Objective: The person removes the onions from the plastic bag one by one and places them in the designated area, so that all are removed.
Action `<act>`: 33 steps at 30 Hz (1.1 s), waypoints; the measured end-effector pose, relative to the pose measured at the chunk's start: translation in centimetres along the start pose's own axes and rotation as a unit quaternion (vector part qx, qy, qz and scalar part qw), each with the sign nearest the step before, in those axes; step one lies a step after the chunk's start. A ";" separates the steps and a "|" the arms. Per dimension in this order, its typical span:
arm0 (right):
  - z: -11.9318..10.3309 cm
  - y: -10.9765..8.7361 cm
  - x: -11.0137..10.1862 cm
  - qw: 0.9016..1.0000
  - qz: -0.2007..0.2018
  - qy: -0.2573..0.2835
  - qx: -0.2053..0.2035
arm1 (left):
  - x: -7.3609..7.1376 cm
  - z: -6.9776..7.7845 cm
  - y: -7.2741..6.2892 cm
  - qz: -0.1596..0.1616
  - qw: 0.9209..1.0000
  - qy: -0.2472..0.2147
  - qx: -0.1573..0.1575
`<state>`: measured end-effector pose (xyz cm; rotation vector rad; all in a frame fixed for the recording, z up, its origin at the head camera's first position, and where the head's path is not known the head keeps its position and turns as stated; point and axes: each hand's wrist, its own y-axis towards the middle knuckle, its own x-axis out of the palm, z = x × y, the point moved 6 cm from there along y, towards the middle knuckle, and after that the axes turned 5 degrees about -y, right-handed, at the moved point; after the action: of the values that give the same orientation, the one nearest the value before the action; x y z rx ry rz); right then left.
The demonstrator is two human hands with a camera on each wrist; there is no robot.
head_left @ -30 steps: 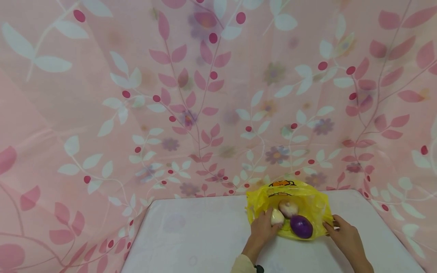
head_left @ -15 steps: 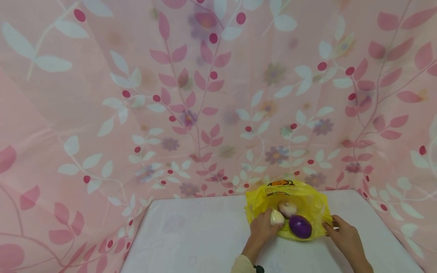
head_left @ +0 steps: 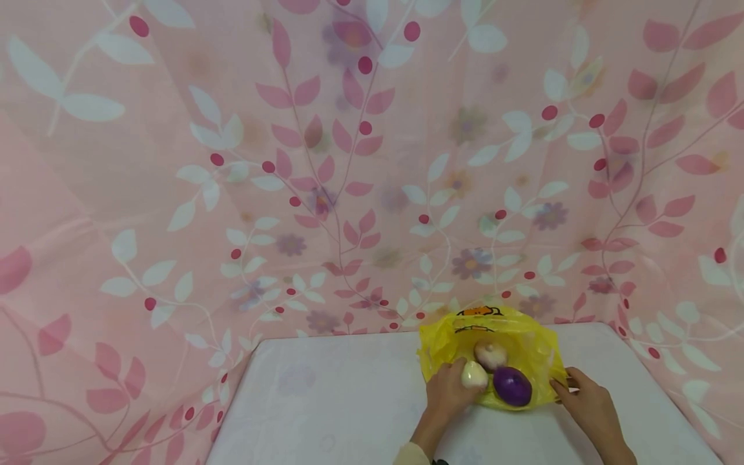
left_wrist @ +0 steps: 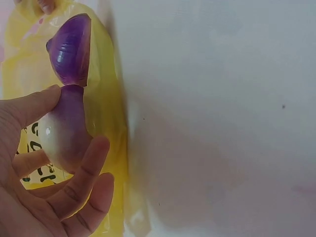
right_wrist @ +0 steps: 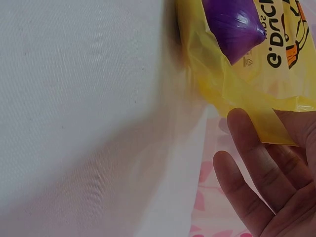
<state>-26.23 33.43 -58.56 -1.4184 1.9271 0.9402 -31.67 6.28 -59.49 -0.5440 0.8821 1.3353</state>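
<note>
A yellow plastic bag [head_left: 537, 349] lies on the table with its mouth toward me. Just inside the mouth, my left hand [head_left: 447, 392] grips a pale, glossy garlic bulb [head_left: 475, 374]; the left wrist view shows thumb and fingers around the bulb [left_wrist: 66, 131], which is tinged purple at one end. Behind it in the bag sits a second, pinkish-white bulb [head_left: 491, 356]. A purple onion [head_left: 512, 387] lies to the right, near the bag's lower edge. At the bag's right side, my right hand [head_left: 593, 403] pinches the rim between thumb and fingers, as the right wrist view confirms.
A white-covered table [head_left: 325, 394] spreads to the left of the bag. Close behind it rises a pink curtain [head_left: 372, 194] patterned with leaves and flowers, which also hangs along both sides.
The garlic bulb in my left hand has shifted slightly toward me and to the right, and the left fingers have drawn down a little. My right hand keeps its hold on the bag.
</note>
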 end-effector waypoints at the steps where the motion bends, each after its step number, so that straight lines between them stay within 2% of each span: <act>1: 0.0 0.0 0.0 1.000 0.000 -0.001 -0.001 | 0.0 0.0 -0.1 0.003 1.000 -0.001 0.000; 7: 0.0 -0.1 0.0 1.000 -0.007 -0.003 -0.002 | -0.6 -0.1 -0.5 0.027 0.999 -0.016 0.012; 11: -0.1 -0.1 -0.1 1.000 -0.015 -0.002 0.002 | -1.0 -0.2 -0.8 0.032 0.999 -0.033 0.008; 16: -0.2 -0.3 -0.2 1.000 -0.013 -0.004 -0.002 | -1.5 -0.2 -1.1 0.037 0.999 -0.033 0.004; 24: -0.1 -0.3 -0.3 1.000 -0.015 -0.001 0.004 | -1.7 -0.5 -1.6 0.008 0.999 -0.045 -0.025; 33: 0.1 -0.3 -0.2 1.000 -0.024 -0.003 0.008 | -2.6 -0.9 -2.0 0.012 0.998 -0.052 -0.034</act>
<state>-25.92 33.57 -58.49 -1.4451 1.8837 0.9041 -29.96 3.70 -58.21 -0.5123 0.7625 1.4070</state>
